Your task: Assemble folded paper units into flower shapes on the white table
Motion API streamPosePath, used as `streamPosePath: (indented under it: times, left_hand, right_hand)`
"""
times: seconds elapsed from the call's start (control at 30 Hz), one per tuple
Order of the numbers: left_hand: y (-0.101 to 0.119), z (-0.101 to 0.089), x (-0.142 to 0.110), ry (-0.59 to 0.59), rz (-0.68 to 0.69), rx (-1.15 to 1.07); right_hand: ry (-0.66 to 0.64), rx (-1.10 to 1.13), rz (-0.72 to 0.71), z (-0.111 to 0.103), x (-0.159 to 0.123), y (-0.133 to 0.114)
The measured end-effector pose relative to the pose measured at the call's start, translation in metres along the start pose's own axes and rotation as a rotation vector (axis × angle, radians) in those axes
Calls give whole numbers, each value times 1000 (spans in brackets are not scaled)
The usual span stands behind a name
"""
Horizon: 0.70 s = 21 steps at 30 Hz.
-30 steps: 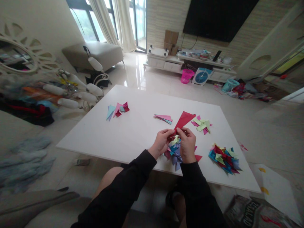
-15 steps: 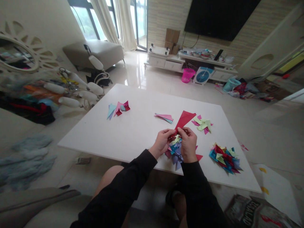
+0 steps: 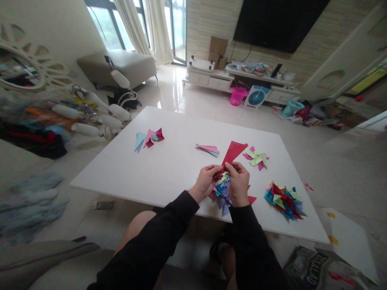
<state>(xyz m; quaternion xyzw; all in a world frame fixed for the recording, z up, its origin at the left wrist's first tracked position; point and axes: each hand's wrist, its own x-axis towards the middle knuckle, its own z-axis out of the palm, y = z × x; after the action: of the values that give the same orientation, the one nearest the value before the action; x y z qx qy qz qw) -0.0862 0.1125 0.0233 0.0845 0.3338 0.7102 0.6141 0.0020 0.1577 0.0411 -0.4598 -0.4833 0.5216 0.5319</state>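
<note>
A folded piece of red paper points up and away from me, wider at its far end. My left hand pinches its narrow near end from the left. From the right, my right hand pinches the same end with thumb and fingers. Below the hands lies a pile of folded paper pieces in blue, purple, pink and yellow, partly hidden by them. Just beyond, a thin stack of pink and light blue folded strips rests on the table. A pale green and pink paper pinwheel lies to the right.
On the white table, a heap of colourful folded paper sits near the right edge. Pink and light blue folded pieces lie at the far left. A lamp with several white shades stands beyond the left edge.
The hands and the red paper hold nearly the same pose. The whole view has shifted very slightly; nothing was let go or taken up.
</note>
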Motion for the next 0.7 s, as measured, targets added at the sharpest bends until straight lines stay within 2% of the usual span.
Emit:
streamPosePath:
  times: [0.7]
  left_hand:
    - [-1, 1, -2, -14, -11, 7]
  right_hand:
    - [16, 14, 8, -1, 0, -1]
